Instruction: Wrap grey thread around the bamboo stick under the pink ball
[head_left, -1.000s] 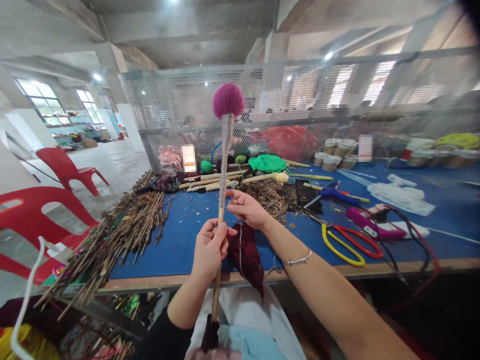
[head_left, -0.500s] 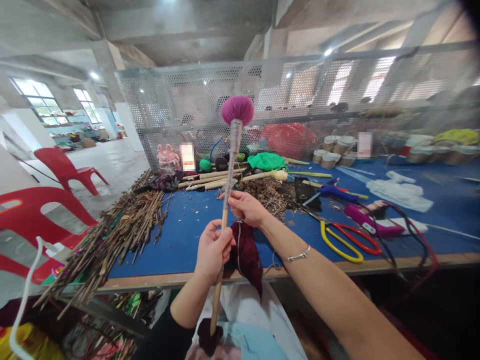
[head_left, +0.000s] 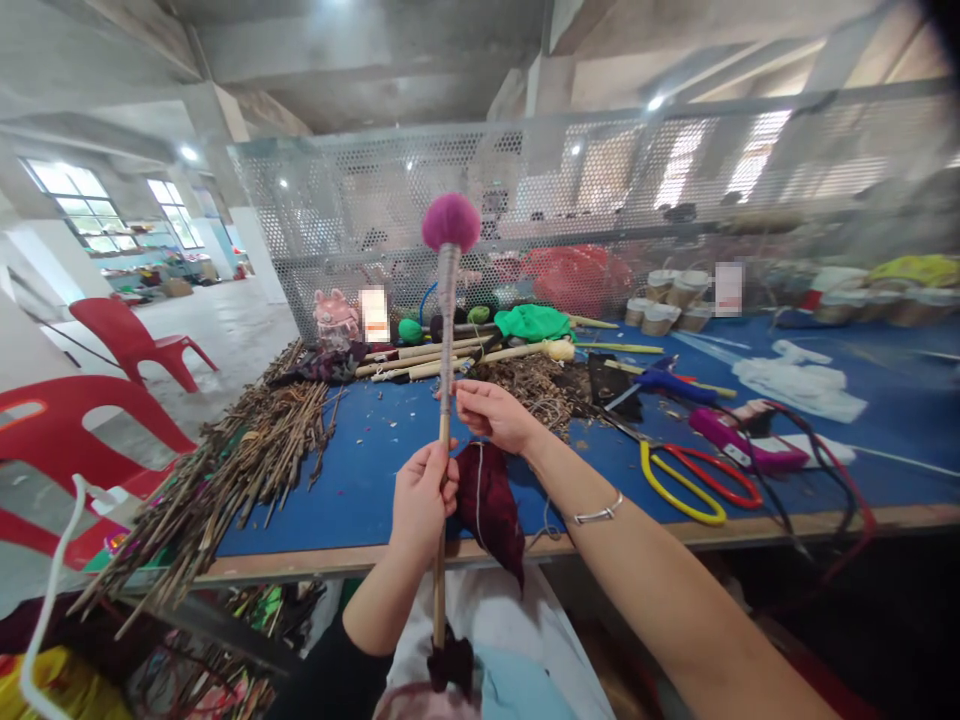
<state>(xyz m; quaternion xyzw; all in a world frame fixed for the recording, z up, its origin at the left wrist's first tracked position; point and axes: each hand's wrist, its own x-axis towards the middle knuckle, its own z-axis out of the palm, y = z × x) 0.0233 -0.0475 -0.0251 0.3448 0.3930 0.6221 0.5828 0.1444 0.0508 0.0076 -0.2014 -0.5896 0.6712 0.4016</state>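
A wooden stick [head_left: 439,580] stands nearly upright in front of me, topped by a purple fabric-covered ball [head_left: 451,222]. Grey thread [head_left: 447,320] is wound round its upper part in tight turns. My left hand [head_left: 426,490] is closed round the bare wood below the winding. Beside the lower end of the winding, my right hand [head_left: 495,415] is pinched, with thread at its fingertips; the strand itself is hard to see there. Dark maroon cloth [head_left: 491,505] hangs over the table edge behind the stick, a pale strand lying across it. Dark fabric [head_left: 451,662] surrounds the stick's bottom end at my lap.
Dry twigs [head_left: 255,450] are piled at the left of the blue table [head_left: 352,520]. Scissors [head_left: 682,485] with yellow and red handles lie right of my forearm, near a purple tool [head_left: 750,440]. Sticks and green cloth [head_left: 532,322] lie before a perforated metal screen [head_left: 360,200].
The stick has swung more upright: its purple ball moved left and its lower end right. My left hand shifted slightly left with it; my right hand stays close to the winding.
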